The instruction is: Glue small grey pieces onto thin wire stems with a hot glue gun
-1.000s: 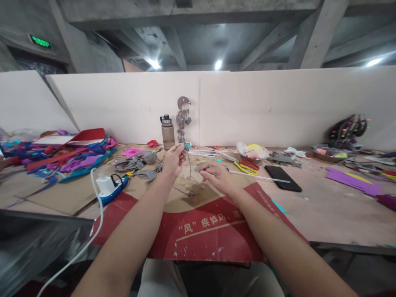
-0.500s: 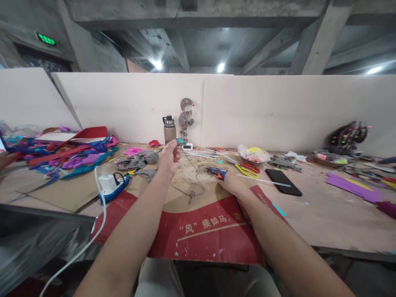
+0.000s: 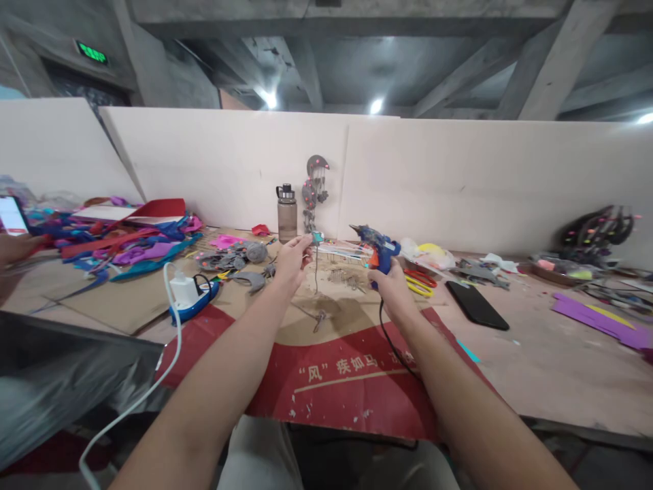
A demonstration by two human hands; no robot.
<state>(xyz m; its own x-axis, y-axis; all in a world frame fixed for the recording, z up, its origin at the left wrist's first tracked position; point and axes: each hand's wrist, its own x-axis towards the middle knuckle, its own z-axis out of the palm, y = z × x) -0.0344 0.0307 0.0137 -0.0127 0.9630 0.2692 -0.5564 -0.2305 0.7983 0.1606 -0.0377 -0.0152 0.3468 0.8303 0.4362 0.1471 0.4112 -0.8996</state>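
My left hand pinches a small teal piece between thumb and fingertips, above the cardboard. A grey cord hangs down from that piece toward the board, where a small grey knotted bit lies. In my right hand is a blue hot glue gun, raised off the table with its nozzle pointing left toward the teal piece but apart from it. The gun's black cable runs down beside my right forearm. Beneath both hands lies a red and brown cardboard sheet.
Left of my left hand are grey felt pieces and a blue power strip. A water bottle stands behind. To the right lie yellow-handled scissors and a black phone. A co-worker's hand shows at far left.
My right hand has lifted the glue gun from the table and turned its nozzle leftward. The left hand still holds the teal piece, and the cord now hangs straighter.
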